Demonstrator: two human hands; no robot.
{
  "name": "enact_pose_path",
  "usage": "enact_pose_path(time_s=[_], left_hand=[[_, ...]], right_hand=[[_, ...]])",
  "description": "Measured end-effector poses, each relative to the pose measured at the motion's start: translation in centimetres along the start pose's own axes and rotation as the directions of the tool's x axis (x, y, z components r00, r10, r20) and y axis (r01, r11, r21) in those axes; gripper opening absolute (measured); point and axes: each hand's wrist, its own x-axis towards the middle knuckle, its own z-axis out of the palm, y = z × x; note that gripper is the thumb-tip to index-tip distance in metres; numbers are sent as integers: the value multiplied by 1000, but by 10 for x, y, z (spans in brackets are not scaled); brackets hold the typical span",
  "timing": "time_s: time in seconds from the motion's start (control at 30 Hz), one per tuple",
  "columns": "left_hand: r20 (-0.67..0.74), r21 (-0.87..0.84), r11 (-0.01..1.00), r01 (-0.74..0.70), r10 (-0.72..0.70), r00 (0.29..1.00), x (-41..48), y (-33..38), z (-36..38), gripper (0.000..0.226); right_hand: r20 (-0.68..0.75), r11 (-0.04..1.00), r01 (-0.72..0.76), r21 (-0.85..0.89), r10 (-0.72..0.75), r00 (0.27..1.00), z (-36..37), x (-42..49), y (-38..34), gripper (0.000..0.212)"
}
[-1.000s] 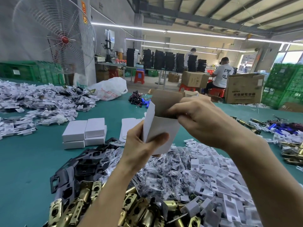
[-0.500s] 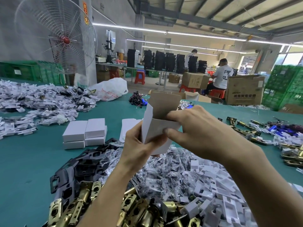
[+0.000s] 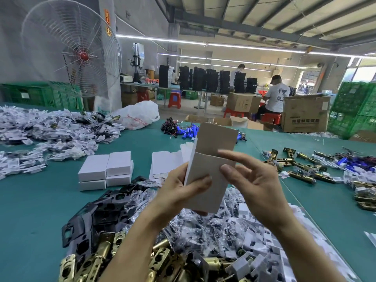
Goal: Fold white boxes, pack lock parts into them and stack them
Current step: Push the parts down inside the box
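Left hand grips white box upright above parts pile, top flap up; right hand loose, fingers spread, at its right edge.

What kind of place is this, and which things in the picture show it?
Most likely a factory packing floor for door locks: heaps of brass latch parts on a long green table, folded white boxes stacked beside them, and big cardboard cartons behind.
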Motion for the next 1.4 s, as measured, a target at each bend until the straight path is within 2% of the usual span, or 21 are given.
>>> enact_pose_path(time_s=[0.07,0.13,0.2,0.27,0.37,0.47,0.6,0.7,0.8,0.87,0.97,1.13,1.17,1.27,1.3,1.4], left_hand=[[53,41,997,59,-61,997,0,-3,0,33],[84,119,989,92,-102,991,2,-8,2,37],[52,274,958,81,-99,994,5,-14,3,41],[-52,368,929,39,-21,998,8,-17,1,49],[-150,370,925,-92,157,976,11,-16,-4,59],[-135,382,914,-139,204,970,11,-16,-6,41],[-185,458,888,-28,126,975,11,-21,-10,26],[-136,500,866,-15,96,986,10,-20,-9,28],[-66,546,838,-1,45,997,9,-20,-7,15],[-52,553,832,52,-28,998,9,-20,-3,8],[-54,534,843,68,-47,997,8,-19,-2,8],[-31,467,882,65,-57,998,9,-21,-5,7],[-8,423,904,59,-61,998,9,-22,-5,11],[49,321,947,24,-42,998,8,-21,-4,27],[52,317,948,8,-26,998,9,-21,-4,29],[-33,338,940,-39,53,998,8,-22,-3,30]], right_hand=[[12,996,-68,57,67,998,-1,-6,10,24],[-14,997,-71,-6,71,997,-5,-11,20,20],[-31,992,-50,-113,47,998,-12,-15,28,20],[-16,976,-60,-209,58,998,-15,-19,36,22],[5,970,-104,-219,107,994,-13,-25,46,29],[7,983,-139,-118,141,990,-11,-27,51,35],[19,967,-192,-166,198,980,-17,-28,55,20],[20,964,-210,-161,216,976,-23,-29,55,20],[41,965,-193,-176,203,978,-26,-28,55,21],[53,970,-167,-178,179,982,-27,-27,55,20],[47,980,-119,-156,128,991,-24,-27,53,18],[27,998,-49,-30,50,998,-15,-27,50,56],[36,998,-47,-37,48,998,-14,-27,49,53],[41,997,-53,-59,56,998,-12,-26,46,21],[22,997,-56,-46,57,998,-12,-26,46,16],[-33,996,-69,-59,67,997,-12,-25,46,19]])
